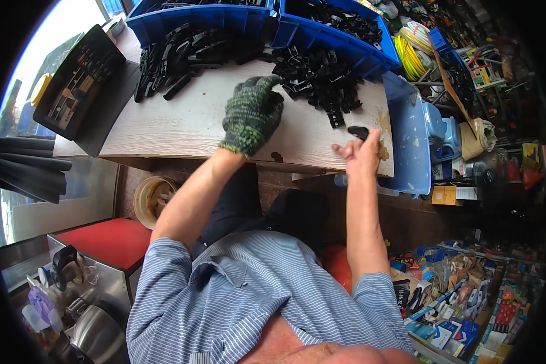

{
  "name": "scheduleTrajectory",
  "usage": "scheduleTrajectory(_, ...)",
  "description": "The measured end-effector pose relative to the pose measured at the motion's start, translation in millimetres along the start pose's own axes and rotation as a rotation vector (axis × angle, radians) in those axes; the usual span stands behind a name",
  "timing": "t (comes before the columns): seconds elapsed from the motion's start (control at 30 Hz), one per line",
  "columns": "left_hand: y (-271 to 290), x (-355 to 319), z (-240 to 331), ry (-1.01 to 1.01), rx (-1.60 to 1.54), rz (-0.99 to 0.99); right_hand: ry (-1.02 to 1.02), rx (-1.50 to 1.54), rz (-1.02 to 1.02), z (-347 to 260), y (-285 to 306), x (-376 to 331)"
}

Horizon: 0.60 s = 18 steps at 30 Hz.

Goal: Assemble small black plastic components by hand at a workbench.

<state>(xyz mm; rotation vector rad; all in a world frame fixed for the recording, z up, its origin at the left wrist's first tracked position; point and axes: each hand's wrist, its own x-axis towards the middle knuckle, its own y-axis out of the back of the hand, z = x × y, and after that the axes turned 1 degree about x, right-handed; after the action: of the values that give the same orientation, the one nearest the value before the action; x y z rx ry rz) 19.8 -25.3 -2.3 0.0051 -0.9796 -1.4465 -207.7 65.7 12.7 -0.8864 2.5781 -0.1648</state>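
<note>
My left hand (pixel 253 115), in a dark green knitted glove, is over the middle of the table with its fingers curled. Whatever it may hold is hidden by the glove. Close by on its right lies a heap of small black plastic clip-like parts (pixel 318 79). My bare right hand (pixel 363 156) is near the table's right end, pinching a small black plastic part (pixel 358 131) at its fingertips. Farther left, a pile of longer black plastic pieces (pixel 179 54) spreads along the back of the pale wood-look table (pixel 164 130).
Two blue bins (pixel 200 24) of black parts stand along the back edge. At the left is an open black case (pixel 79 91). A light blue plastic tub (pixel 409 139) adjoins the right end. Below the table is a round bucket (pixel 151 200); crowded goods fill the right side.
</note>
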Motion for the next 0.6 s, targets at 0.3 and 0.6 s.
scheduleTrajectory(0.3, -2.7, 24.0, -31.1, -0.109, 0.191, -0.287, 0.164, 0.112, 0.427, -49.1, 58.7, 73.2)
scheduleTrajectory(0.6, -14.4, 12.5, -31.0, -0.171, -0.009, -0.139, -0.005, -0.149, -0.218, 9.2, -24.3, 5.8)
